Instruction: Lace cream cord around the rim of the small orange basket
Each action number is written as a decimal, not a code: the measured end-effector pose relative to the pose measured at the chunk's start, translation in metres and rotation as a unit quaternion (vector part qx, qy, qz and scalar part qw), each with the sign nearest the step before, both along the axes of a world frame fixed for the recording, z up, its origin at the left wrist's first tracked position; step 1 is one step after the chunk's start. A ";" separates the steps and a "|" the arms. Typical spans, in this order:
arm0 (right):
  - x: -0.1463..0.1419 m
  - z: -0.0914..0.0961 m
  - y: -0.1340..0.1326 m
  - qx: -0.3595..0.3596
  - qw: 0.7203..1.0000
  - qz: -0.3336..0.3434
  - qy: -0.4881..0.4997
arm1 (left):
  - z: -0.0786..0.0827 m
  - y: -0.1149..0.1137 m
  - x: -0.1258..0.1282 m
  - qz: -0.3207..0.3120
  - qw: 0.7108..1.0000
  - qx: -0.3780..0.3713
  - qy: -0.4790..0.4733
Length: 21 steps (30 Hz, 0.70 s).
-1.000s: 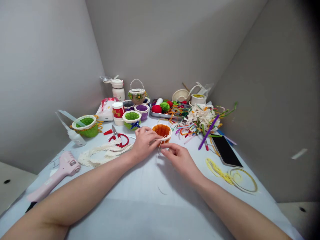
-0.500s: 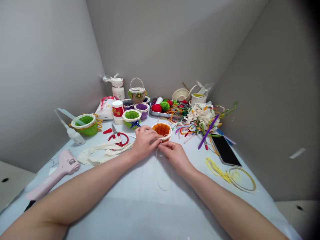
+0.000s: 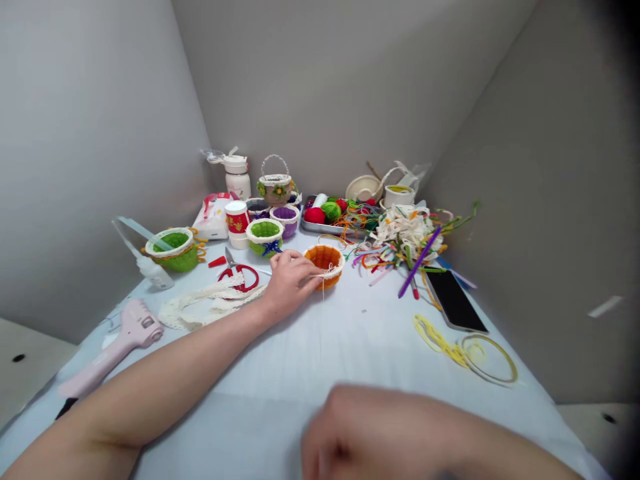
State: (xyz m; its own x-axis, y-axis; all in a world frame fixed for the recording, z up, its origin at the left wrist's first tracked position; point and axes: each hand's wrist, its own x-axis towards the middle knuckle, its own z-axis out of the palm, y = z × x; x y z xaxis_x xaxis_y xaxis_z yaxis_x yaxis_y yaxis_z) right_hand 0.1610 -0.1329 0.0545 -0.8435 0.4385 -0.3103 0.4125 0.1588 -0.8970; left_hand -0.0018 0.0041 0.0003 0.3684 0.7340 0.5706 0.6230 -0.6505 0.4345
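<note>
My left hand (image 3: 291, 279) is closed on the near left rim of a small orange woven basket (image 3: 325, 259) with a white braided edge. Loose loops of white thread (image 3: 329, 269) lie at its rim, and a thin strand hangs down in front toward me. At the bottom of the view is my right hand (image 3: 345, 433), well apart from the basket, smeared by motion, with its fingers curled closed. The strand runs faintly in its direction; the fingertips are partly hidden. Left of my left hand lie red-handled scissors (image 3: 239, 277) and white lace ribbon (image 3: 200, 305).
A pink glue gun (image 3: 120, 343) and a glue bottle (image 3: 153, 270) lie at left. Several small baskets, one green (image 3: 265, 237), stand behind. A yarn tray (image 3: 333, 228), a scrap heap (image 3: 407, 233), a phone (image 3: 456, 300) and yellow yarn (image 3: 440, 341) occupy the right.
My right hand has pulled away from the basket's rim, back toward my body. The thread's loops at the rim have drawn smaller. My left hand stays on the basket.
</note>
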 end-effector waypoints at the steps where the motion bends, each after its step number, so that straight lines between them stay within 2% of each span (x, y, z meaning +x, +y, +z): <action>1: 0.005 -0.001 0.014 0.039 0.997 -0.068 -0.027 | 0.000 0.000 0.000 0.001 1.000 -0.001 -0.002; 2: 0.010 -0.003 0.030 0.087 0.982 -0.158 -0.056 | 0.000 0.000 0.000 0.001 1.000 0.001 -0.006; 4: 0.019 -0.009 0.058 0.161 0.931 -0.316 -0.083 | 0.001 -0.001 0.001 -0.003 1.000 0.007 -0.013; 6: 0.023 -0.020 0.080 0.168 0.896 -0.406 -0.059 | 0.001 -0.001 0.001 -0.008 1.000 0.009 -0.014; 8: 0.022 -0.032 0.091 0.130 0.887 -0.444 -0.003 | 0.002 -0.002 0.001 -0.011 1.000 0.009 -0.014; 11: 0.013 -0.045 0.093 0.062 0.885 -0.454 0.086 | 0.002 -0.001 0.001 -0.015 1.000 0.012 -0.017; 13: 0.005 -0.047 0.086 0.039 0.891 -0.438 0.117 | 0.001 -0.001 0.002 -0.011 1.000 0.013 -0.018; 15: -0.003 -0.045 0.074 0.028 0.916 -0.386 0.108 | 0.001 -0.001 0.002 -0.006 1.000 0.012 -0.016; 18: -0.010 -0.036 0.054 0.014 0.958 -0.283 0.045 | 0.001 0.000 0.002 -0.004 1.000 0.014 -0.015; 21: -0.011 -0.027 0.039 0.022 0.976 -0.216 0.003 | 0.001 0.000 0.002 -0.004 1.000 0.019 -0.017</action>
State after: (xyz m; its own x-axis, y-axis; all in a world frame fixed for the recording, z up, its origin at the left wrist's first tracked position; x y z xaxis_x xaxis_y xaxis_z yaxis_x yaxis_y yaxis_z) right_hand 0.1499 -0.0941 0.0272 -0.5788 0.7662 -0.2792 0.4441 0.0090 -0.8960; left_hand 0.0000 0.0038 0.0015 0.3535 0.7085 0.6109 0.6035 -0.6716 0.4297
